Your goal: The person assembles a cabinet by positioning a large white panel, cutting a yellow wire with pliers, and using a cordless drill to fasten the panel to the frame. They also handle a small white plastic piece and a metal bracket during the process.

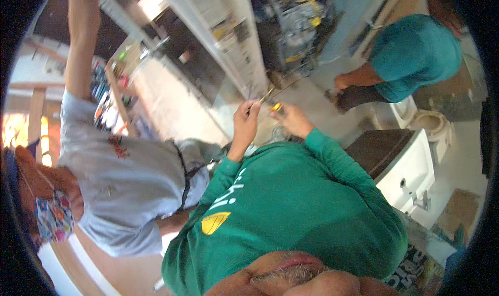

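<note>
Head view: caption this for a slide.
Right hand holding a partly yellow object beside the left hand, near a grey-shirted co-worker.

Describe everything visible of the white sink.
The sink is white, glossy and ceramic-looking, its rim squarish. It has a dark round drain; a silvery, metal-looking tap stands toward its lower end in the picture. A dark brown panel adjoins its left side. Neither the left hand nor right hand touches it.

Passage — floor (319, 101) is lying between right hand (295, 120) and teal-clothed person (416, 57) | Ahead — white post (253, 46) is blocking | Sides: grey-shirted person (130, 181) is standing left, white basin (403, 166) is projecting right
</note>
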### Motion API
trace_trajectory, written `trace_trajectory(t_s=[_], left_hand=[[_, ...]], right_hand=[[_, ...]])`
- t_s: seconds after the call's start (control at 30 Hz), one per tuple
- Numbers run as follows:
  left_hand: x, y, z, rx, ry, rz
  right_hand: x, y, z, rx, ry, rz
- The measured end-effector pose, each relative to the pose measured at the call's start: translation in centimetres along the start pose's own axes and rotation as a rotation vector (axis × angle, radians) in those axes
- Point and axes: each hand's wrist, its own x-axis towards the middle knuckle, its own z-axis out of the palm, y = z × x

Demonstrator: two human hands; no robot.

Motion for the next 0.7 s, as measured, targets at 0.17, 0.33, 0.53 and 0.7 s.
trace_trajectory(t_s=[0.17, 0.33, 0.53, 0.7], left_hand=[[0.4, 0.4, 0.8, -0.014, -0.009, 0.0], [1.5, -0.1, 1.2, -0.045, -0.006, -0.08], [1.9, -1.4, 1.5, -0.19, 0.022, -0.118], [2.2, -1.3, 1.9, -0.263, -0.066, -0.217]], right_hand=[[0.2, 0.6, -0.7, -0.102, 0.016, -0.083], [-0.8, 1.6, -1.5, -0.273, 0.149, -0.124], [0.2, 2.7, -4.2, 0.672, -0.22, 0.081], [0.0, 7.5, -3.8, 1.802, -0.191, 0.131]])
